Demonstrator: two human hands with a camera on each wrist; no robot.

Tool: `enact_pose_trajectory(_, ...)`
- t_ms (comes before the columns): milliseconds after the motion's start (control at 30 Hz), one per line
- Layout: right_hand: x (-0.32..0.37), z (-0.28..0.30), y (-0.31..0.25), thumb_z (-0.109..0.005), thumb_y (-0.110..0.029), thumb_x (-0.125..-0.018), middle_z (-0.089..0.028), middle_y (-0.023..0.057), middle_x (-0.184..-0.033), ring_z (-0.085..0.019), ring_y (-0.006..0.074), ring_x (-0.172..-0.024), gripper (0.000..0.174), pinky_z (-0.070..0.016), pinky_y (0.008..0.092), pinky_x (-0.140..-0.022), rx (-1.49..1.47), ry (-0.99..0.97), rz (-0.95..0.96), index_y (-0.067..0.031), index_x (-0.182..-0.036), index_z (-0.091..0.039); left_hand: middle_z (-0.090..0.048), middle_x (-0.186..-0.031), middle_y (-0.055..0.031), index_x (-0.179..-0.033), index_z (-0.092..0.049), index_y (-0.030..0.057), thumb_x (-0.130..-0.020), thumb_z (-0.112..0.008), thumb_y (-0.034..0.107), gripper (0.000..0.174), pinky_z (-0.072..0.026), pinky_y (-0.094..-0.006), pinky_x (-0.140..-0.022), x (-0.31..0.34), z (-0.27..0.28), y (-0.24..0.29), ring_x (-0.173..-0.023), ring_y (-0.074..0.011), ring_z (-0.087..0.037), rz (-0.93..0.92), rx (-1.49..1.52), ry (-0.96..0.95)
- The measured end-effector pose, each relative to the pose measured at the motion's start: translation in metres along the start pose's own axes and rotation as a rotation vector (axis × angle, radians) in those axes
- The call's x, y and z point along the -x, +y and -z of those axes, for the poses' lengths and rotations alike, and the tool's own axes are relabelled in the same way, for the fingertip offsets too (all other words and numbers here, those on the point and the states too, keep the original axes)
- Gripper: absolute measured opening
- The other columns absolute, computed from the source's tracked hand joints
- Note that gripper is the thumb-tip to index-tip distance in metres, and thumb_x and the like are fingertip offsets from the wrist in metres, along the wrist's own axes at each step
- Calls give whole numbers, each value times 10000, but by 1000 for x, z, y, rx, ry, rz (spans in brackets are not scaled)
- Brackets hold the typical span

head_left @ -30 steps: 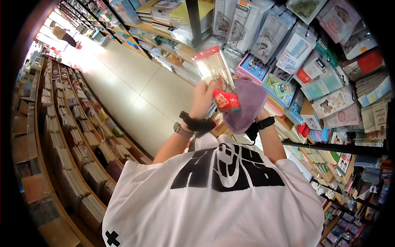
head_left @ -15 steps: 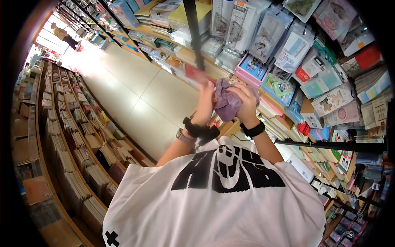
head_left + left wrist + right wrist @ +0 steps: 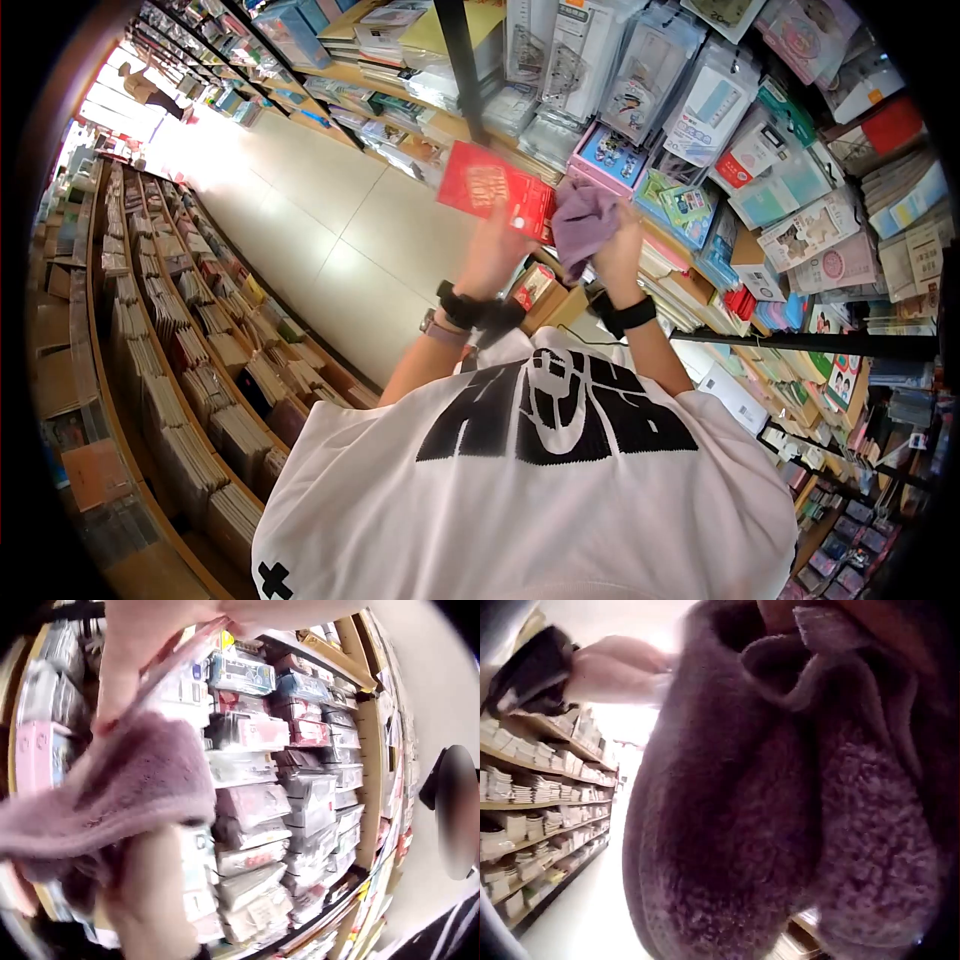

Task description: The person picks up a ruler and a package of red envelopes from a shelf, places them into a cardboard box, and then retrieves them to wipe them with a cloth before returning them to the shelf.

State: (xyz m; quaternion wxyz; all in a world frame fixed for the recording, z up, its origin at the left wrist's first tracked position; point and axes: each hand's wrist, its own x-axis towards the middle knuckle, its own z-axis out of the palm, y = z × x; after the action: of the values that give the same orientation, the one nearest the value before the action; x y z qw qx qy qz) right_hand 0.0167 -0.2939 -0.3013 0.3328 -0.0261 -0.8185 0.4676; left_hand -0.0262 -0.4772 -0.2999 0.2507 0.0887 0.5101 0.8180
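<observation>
The red packet (image 3: 478, 187) is gripped by the left hand (image 3: 492, 258), its four-o'clock end faced by the cloth (image 3: 582, 222) gripped in the right hand's fingers (image 3: 606, 262).

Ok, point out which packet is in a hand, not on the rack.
The red packet with gold print, held in the left hand beside the purple cloth; the other packets are on the rack.

Head view: from above shirt (image 3: 520, 500), facing forward and steeply down; farthest from purple cloth (image 3: 585, 220), wide enough for front edges of bookshelves (image 3: 185, 345) and hanging packets (image 3: 710, 105). Left wrist view: close behind cloth, facing packets. Right wrist view: close against cloth, facing along floor (image 3: 310, 200). All share cloth; head and left wrist share packets; head and right wrist, floor.
</observation>
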Motion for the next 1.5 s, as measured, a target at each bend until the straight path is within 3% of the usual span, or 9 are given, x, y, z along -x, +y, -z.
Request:
enact_pose_trajectory(367, -1, -19, -25, -610, -41, -704, -618, 160, -931, -622, 327, -851, 291, -479, 337, -756, -304, 9, -44, -2, -993, -623, -476, -1264, -54, -1356, -343, 27, -1001, -365, 343, 476, -430, -281, -902, -7, -24, -32, -1112, -137, -493, -277, -169, -13)
enact_pose_trajectory(533, -39, -4, -18, -573, -57, -751, -620, 167, -940, -609, 347, -874, 259, -480, 338, -754, 8, -37, 32, -36, -1003, -630, -529, -1128, -44, -1238, -462, 38, -958, -459, 232, 341, -468, -286, -818, 19, -33, 3, -1018, -138, -526, 217, -321, -182)
enact_pose_trajectory(667, -50, 8, -45, -611, -17, -689, -619, 109, -887, -613, 248, -837, 269, -467, 292, -769, 21, -144, 174, -29, -954, -657, -538, -1075, -38, -1189, -489, 41, -929, -507, 185, 298, -471, -280, -783, 17, -37, -2, -968, -128, -527, 252, -332, -145)
enact_pose_trajectory(733, -39, 6, -54, -648, -26, -645, -614, 96, -873, -611, 253, -842, 289, -470, 299, -765, -10, -138, 298, -42, -933, -667, -541, -1144, -37, -1309, -388, 75, -944, -449, 156, 379, -478, -305, -867, -1, -22, -29, -1015, -142, -555, -232, -556, -197)
enact_pose_trajectory(800, -36, 6, -64, -695, -77, -607, -614, 82, -875, -605, 256, -837, 297, -465, 321, -751, 16, -148, 367, -66, -903, -683, -534, -1144, -47, -1296, -398, 75, -908, -499, 109, 403, -495, -299, -841, -14, -43, -18, -1033, -156, -548, -305, -125, -169)
enact_pose_trajectory(1000, -41, -7, -63, -620, -117, -613, -620, 34, -914, -587, 255, -816, 308, -456, 327, -681, 102, -77, 675, -145, -909, -699, -515, -1179, -51, -1304, -386, 71, -901, -513, 96, 423, -496, -295, -845, 10, -33, -5, -1064, -163, -535, 72, -363, -244)
enact_pose_trajectory(1200, -65, -5, -30, -624, -133, -638, -613, 68, -915, -595, 257, -880, 287, -460, 330, -765, 10, 159, 244, -112, -914, -700, -499, -1208, -55, -1310, -376, 67, -895, -525, 85, 441, -497, -291, -848, 9, -11, -20, -1089, -168, -525, 162, -519, -271)
enact_pose_trajectory(1300, -50, 1, -25, -640, -121, -627, -610, 74, -908, -595, 250, -884, 278, -464, 334, -773, -20, 118, 323, -101, -898, -700, -502, -1202, -57, -1299, -384, 65, -888, -545, 89, 442, -503, -300, -837, 8, -8, -23, -1074, -162, -527, 172, -370, -263)
enact_pose_trajectory(1500, -12, -10, -26, -612, -68, -642, -616, 87, -917, -585, 262, -872, 262, -458, 336, -792, 41, -86, 447, -99, -889, -697, -514, -1185, -57, -1297, -387, 70, -893, -542, 65, 433, -508, -304, -835, 19, -19, -10, -1043, -157, -535, -569, -776, -388)
